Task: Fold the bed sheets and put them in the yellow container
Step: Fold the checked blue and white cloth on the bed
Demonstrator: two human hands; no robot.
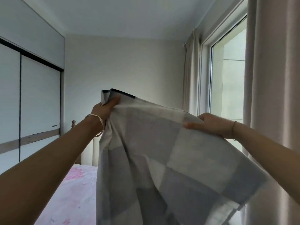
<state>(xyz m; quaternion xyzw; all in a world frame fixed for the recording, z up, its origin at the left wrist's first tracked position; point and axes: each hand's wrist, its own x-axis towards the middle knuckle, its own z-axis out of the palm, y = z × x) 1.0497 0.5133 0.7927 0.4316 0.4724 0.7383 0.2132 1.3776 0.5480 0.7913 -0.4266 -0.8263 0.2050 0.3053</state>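
Observation:
A grey-and-white checked bed sheet [151, 151] with a dark trimmed top edge hangs in the air in front of me. My left hand [104, 108] is raised and pinches the sheet's top left corner, where two layers meet. My right hand [211, 125] grips the top edge further right, thumb lying across the near side of the cloth. The sheet drapes down between both arms and runs out of view at the bottom. No yellow container is in view.
A bed with a pink floral cover [73, 192] lies below on the left. White sliding wardrobe doors [39, 98] line the left wall. A window [227, 82] with beige curtains [272, 95] fills the right side. A wooden bedpost [73, 124] stands behind.

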